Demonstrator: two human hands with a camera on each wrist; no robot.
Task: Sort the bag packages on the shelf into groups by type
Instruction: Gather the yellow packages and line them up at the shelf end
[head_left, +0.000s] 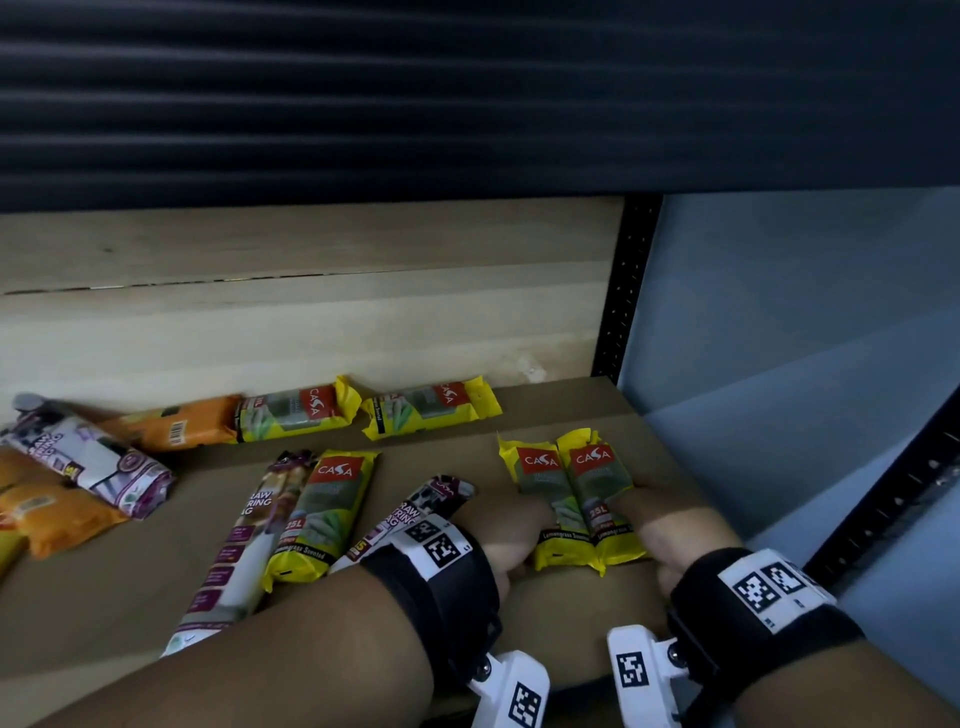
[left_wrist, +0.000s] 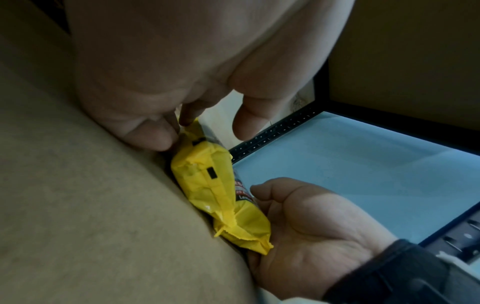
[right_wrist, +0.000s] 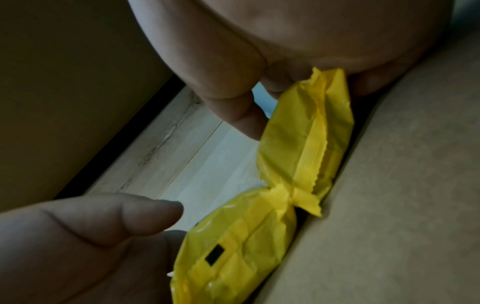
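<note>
At the shelf's (head_left: 441, 457) front right | left hand (head_left: 511, 530) and right hand (head_left: 670, 535) flank the yellow packages (head_left: 571, 499), one each side, equally near | grip: curled fingers clamp both outer flanks, pressing the pair together | long axes front-to-back, sides touching | farther back: rear yellow packs (head_left: 431, 408) lie crosswise by the wall

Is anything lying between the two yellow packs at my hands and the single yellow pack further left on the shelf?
Yes. A purple drawstring pack lies slanted between the two yellow packs and the single yellow pack, just beside the left hand.
</note>
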